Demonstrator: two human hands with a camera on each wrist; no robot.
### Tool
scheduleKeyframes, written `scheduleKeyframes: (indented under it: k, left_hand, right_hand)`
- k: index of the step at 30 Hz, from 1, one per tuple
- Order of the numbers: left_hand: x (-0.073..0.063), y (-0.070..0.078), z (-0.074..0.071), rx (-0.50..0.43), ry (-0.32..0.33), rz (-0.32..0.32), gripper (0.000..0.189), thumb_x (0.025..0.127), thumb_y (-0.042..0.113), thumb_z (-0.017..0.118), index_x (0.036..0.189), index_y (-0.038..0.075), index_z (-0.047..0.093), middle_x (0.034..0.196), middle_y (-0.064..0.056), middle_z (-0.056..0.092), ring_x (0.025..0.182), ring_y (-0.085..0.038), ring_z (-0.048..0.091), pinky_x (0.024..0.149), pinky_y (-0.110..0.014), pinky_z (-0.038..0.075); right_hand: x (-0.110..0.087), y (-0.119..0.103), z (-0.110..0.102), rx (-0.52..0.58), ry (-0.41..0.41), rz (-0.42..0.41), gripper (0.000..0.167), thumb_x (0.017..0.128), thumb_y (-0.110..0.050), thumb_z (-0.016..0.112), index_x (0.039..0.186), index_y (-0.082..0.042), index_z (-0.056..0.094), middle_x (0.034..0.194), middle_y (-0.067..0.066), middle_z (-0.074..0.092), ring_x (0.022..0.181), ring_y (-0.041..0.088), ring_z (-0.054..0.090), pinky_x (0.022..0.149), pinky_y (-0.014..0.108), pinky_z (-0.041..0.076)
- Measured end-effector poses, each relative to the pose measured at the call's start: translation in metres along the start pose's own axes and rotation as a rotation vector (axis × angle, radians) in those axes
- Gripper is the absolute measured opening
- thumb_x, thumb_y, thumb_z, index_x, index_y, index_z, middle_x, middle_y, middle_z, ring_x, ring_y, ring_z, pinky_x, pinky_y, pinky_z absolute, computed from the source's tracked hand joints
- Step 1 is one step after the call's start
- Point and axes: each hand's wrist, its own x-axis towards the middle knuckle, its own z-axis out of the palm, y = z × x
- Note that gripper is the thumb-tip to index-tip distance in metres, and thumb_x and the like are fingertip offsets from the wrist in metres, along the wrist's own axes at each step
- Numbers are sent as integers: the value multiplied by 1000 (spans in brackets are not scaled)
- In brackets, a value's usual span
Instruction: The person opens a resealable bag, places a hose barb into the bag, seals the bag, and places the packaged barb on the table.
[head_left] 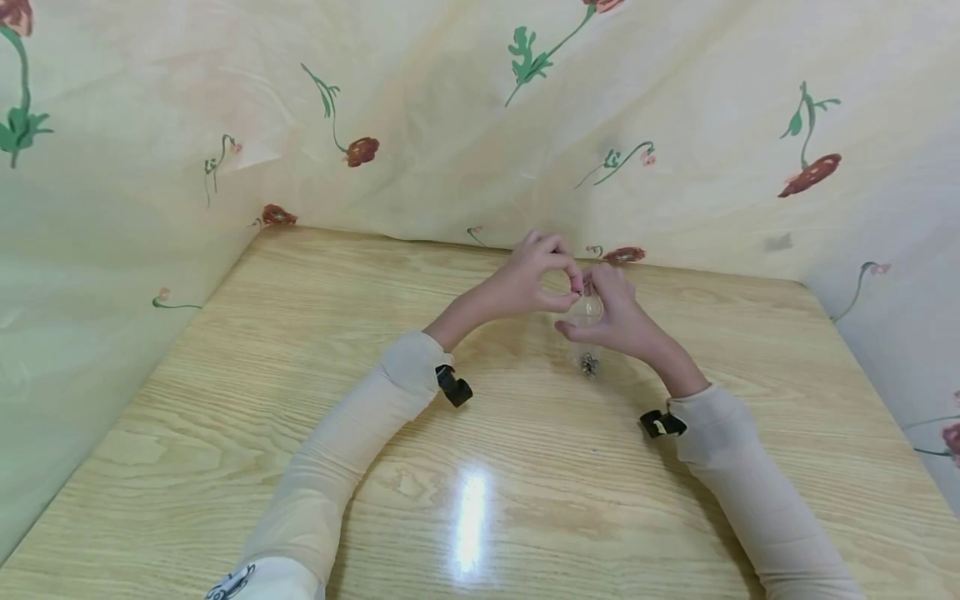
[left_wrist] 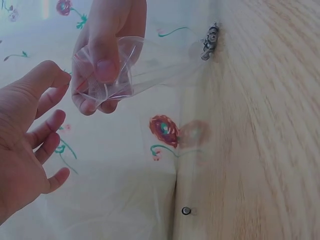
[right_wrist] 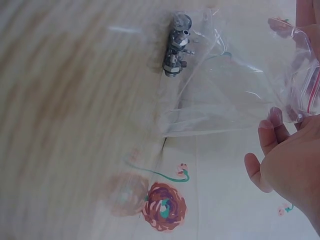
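A clear zip bag (right_wrist: 235,95) with a red line near its mouth hangs from my right hand (head_left: 617,315). The right thumb and fingers grip it around its mouth. Several small metal screws or fittings (right_wrist: 176,47) are bunched at the bag's bottom, close to the tabletop. Beside the bag's mouth is my left hand (head_left: 536,279), its thumb and index finger meeting in a ring. A tiny dark piece (head_left: 578,292) shows between those fingertips; its kind is too small to tell. The other left fingers are loosely bent.
A small round-headed metal piece (left_wrist: 186,211) stands on the wooden table (head_left: 480,433) near its back edge. A flower-patterned cloth (head_left: 435,108) hangs behind and at both sides of the table. Light glares off the table's front part.
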Motion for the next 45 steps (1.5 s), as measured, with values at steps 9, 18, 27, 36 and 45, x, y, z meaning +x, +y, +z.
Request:
scheduleKeyframes:
  k: [9, 18, 27, 36, 45]
  left_hand:
    - [2, 2, 5, 46, 33, 33, 3, 90, 18, 74, 91, 15, 72, 108, -5, 57, 108, -24, 42, 96, -31, 30]
    - [3, 4, 7, 63, 5, -6, 4, 90, 19, 75, 92, 16, 73, 113, -5, 56, 115, -25, 42, 101, -35, 30]
    - [3, 2, 13, 75, 17, 31, 5, 90, 20, 76, 92, 16, 74, 111, -5, 56, 109, -23, 41, 96, -31, 30]
    - [4, 2, 15, 77, 20, 39, 8, 90, 24, 76, 93, 17, 75, 111, -3, 56, 106, -21, 41, 95, -30, 29]
    - [5, 2, 14, 76, 22, 15, 9, 90, 27, 77, 94, 19, 74, 111, -2, 56, 109, -21, 41, 97, -32, 31]
  right_hand:
    - [2, 2, 2, 7, 9, -22, 46, 75, -9, 84, 106, 0, 50, 97, 6, 44, 92, 20, 31, 84, 42, 16]
    - [1, 1, 2, -1, 0, -21, 48, 75, -10, 83, 107, -2, 47, 97, 6, 43, 95, 22, 32, 85, 44, 15]
    - [3, -1, 2, 1, 0, -34, 48, 74, -10, 83, 101, -4, 43, 97, 8, 44, 97, 23, 32, 84, 44, 14]
    - [3, 2, 3, 2, -8, -27, 51, 76, -10, 82, 116, -4, 50, 107, 11, 50, 102, 24, 35, 88, 47, 16]
    - [3, 4, 2, 6, -7, -12, 56, 75, -11, 84, 118, -3, 50, 107, 12, 49, 104, 24, 35, 89, 46, 16]
